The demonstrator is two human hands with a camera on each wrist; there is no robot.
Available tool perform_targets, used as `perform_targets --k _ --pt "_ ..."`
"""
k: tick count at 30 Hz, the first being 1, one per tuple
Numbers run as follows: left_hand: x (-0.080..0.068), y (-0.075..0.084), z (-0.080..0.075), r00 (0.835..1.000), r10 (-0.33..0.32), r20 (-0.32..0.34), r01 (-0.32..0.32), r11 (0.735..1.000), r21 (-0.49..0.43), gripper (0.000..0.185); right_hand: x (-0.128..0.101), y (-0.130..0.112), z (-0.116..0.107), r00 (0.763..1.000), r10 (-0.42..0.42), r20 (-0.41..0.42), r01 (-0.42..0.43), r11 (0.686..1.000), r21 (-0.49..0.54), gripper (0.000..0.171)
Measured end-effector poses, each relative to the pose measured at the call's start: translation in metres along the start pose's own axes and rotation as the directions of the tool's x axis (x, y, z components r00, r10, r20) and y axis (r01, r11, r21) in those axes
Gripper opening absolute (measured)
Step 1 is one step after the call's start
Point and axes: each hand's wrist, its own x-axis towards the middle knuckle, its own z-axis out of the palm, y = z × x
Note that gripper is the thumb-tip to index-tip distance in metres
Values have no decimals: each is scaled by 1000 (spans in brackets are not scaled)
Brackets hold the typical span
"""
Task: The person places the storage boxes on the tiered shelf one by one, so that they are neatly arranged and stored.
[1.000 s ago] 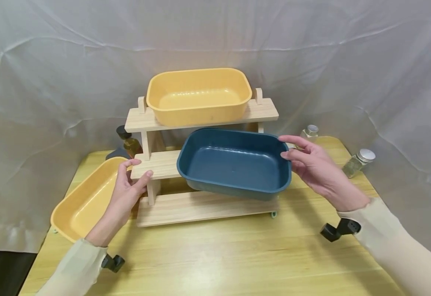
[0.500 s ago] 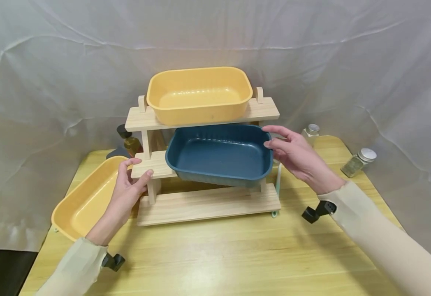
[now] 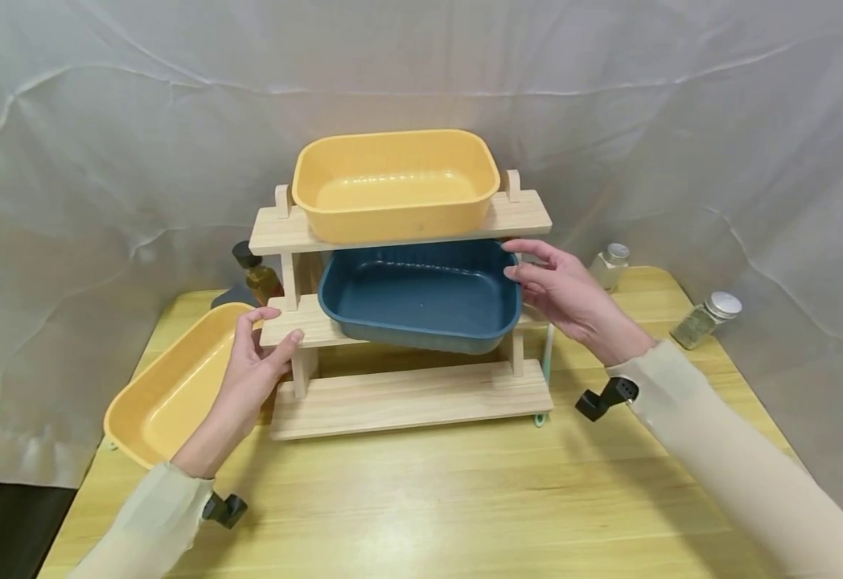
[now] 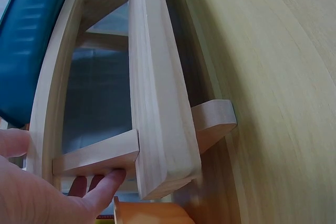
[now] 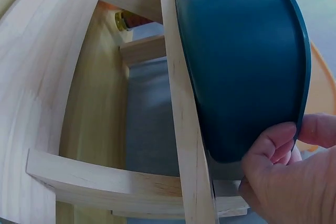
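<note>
A dark blue plastic bin (image 3: 421,301) sits on the middle tier of a wooden three-tier rack (image 3: 407,402), slightly askew, its back part under the top board. My right hand (image 3: 569,293) pinches the bin's right rim between thumb and fingers. In the right wrist view, the thumb (image 5: 281,132) presses on the outer wall of the bin, close to the rim. At the other end, my left hand (image 3: 248,374) holds the left end of the middle board, and in the left wrist view its fingers touch the side upright (image 4: 100,156). A yellow bin (image 3: 396,221) stands on the top tier.
Another yellow bin (image 3: 164,402) leans beside the rack's left side, partly behind my left forearm. A dark-capped bottle (image 3: 261,277) stands behind it. Two silver-lidded glass jars are at the right: a nearer jar (image 3: 704,320) and a farther jar (image 3: 610,265). Grey cloth hangs behind the table (image 3: 421,507).
My right hand has moved left and back with the blue bin, carrying it from in front of the rack onto the middle tier. The left hand keeps its hold on the board.
</note>
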Motion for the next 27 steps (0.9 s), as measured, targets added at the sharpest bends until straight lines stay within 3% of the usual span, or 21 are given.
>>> perform_targets --k 7,16,27 --pt "0 -1 1 1000 1 1 -1 1000 -1 63 -19 6 -1 999 -44 -9 44 998 -37 32" --pt "2 -1 0 1000 8 5 -8 1000 -1 63 -45 12 11 999 -37 -6 37 998 -55 35" --pt "1 -2 -1 1000 1 -1 -1 1000 1 63 -34 13 10 999 -23 40 25 998 -59 49"
